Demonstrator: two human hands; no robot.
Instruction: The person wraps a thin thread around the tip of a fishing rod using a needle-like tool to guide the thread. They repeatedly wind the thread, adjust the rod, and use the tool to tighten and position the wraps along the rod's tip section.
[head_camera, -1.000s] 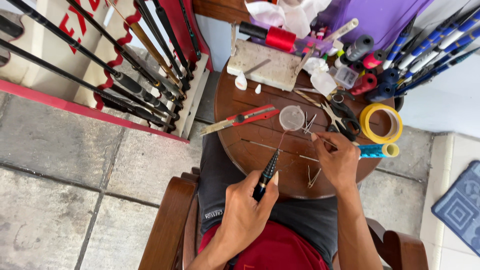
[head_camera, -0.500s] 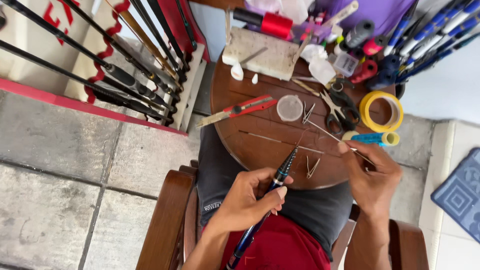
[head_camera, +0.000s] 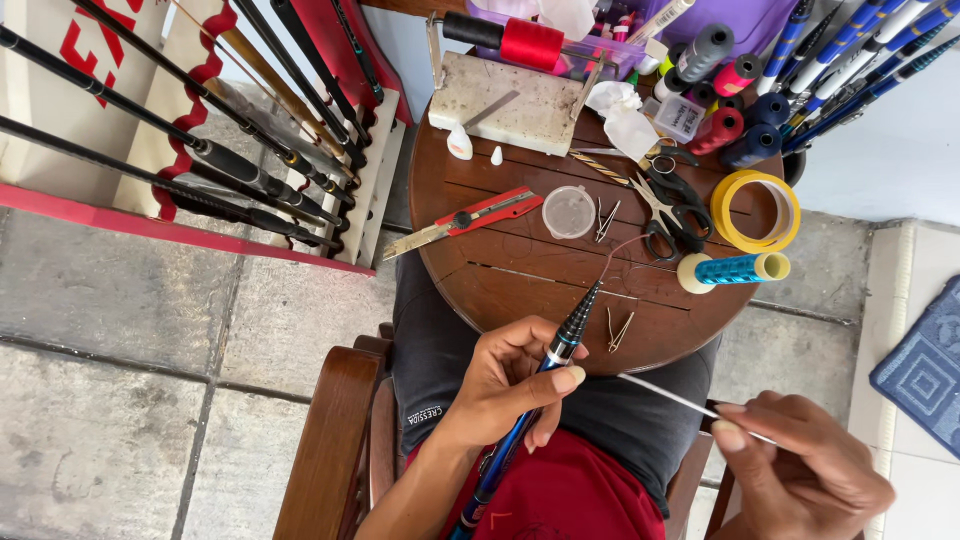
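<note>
**A:** Where is the slim blue-and-black telescopic rod section (head_camera: 560, 345) right now?

**B:** It is in your left hand (head_camera: 505, 385). Your fingers are curled round it and your thumb is pressed along its side. Its dark tapered tip points away from you over the near edge of the round brown wooden desk (head_camera: 450, 260), and a reddish thread (head_camera: 620, 245) trails from that tip.

**A:** And your other hand?

**B:** Your right hand (head_camera: 800, 470) is pinching a thin white rod tip (head_camera: 670, 395) between thumb and forefinger. A second ago that hand was up over the desk among the tools. It has since drawn back toward your lap, off to the right of the left hand. The white piece now lies slanted between your two hands. Its far end is near your left thumb but apart from the dark tip, so the two pieces are separate at this point.

**A:** What lies beyond your hands?

**B:** Just ahead of the left hand there is a small metal clip (head_camera: 618, 330). Further out are a blue-wrapped spool (head_camera: 735, 268), black scissors (head_camera: 670, 215), a clear round tub (head_camera: 568, 212) and a red utility knife (head_camera: 470, 215). A yellow tape ring (head_camera: 760, 210) sits beyond the right hand. Far left of both hands is a rack of dark rods (head_camera: 200, 150).
</note>
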